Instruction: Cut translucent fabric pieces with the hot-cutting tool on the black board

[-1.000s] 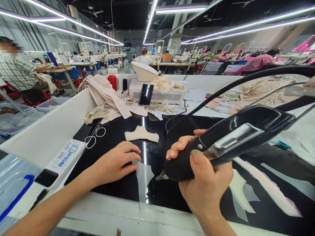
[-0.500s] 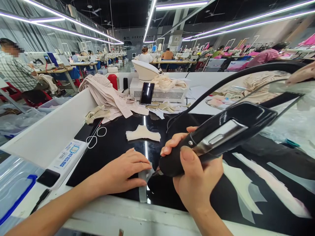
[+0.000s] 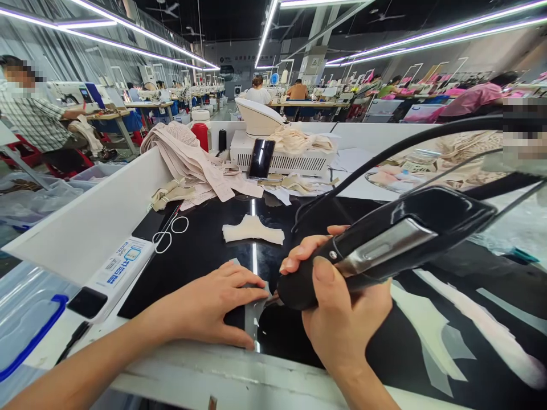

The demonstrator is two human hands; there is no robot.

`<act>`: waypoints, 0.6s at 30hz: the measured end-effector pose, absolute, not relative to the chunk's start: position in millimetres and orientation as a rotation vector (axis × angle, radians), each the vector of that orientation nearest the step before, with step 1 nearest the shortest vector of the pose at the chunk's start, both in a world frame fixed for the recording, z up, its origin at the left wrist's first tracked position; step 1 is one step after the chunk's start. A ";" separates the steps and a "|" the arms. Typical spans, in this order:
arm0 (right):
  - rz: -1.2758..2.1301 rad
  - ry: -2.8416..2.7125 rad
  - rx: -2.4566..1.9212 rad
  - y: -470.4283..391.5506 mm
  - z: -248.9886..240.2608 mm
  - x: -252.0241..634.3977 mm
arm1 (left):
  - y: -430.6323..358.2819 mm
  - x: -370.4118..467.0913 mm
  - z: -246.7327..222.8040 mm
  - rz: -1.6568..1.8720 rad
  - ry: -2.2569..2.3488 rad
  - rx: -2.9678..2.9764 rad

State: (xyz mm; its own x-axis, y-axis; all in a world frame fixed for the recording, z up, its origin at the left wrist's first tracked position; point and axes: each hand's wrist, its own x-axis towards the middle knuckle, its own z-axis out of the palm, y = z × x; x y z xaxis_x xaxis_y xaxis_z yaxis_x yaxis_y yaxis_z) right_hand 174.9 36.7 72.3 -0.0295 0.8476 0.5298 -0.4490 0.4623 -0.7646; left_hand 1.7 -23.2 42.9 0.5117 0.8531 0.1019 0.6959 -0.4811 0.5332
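My left hand [image 3: 213, 304] lies palm down near the front edge of the black work surface. Its fingers are stretched out and its thumb is spread apart, resting on a thin translucent strip [image 3: 250, 324]. Wrapped round a black hand-held power tool [image 3: 393, 233] with a silver plate on its side is my right hand [image 3: 342, 307]. The tool's narrow end points left and down at the strip, close to my left fingertips; its exact tip is hard to make out. Farther back lies a cream, T-shaped fabric piece [image 3: 253, 230].
White-handled scissors [image 3: 171, 233] and a white box [image 3: 122, 267] are at the left. Pale cut pieces [image 3: 427, 324] lie at the right under the tool's black hose [image 3: 397, 134]. Behind stand a propped phone [image 3: 261, 158], heaped beige fabric [image 3: 192, 162] and a red thread cone [image 3: 199, 136].
My left thumb has moved toward the front edge, away from the fingers. The whole view has shifted slightly. My right hand keeps hold of the power tool beside the strip.
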 end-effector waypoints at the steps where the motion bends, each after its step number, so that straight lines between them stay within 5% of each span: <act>1: 1.087 -1.193 -0.434 36.2 73.0 174.9 | -23.2 1.5 42.8 0.497 1.272 2.334; 18: 1.142 -1.185 -0.422 27.5 74.4 176.0 | -21.1 0.5 41.8 0.480 1.257 2.384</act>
State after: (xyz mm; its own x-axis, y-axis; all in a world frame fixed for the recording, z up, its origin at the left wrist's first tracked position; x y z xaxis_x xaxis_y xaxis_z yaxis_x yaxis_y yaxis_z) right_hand 176.0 27.5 74.4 -0.0582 0.8619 0.5038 -0.4711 0.4212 -0.7750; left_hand 0.5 -21.1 41.8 0.5364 0.8364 0.1127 0.6983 -0.5148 0.4973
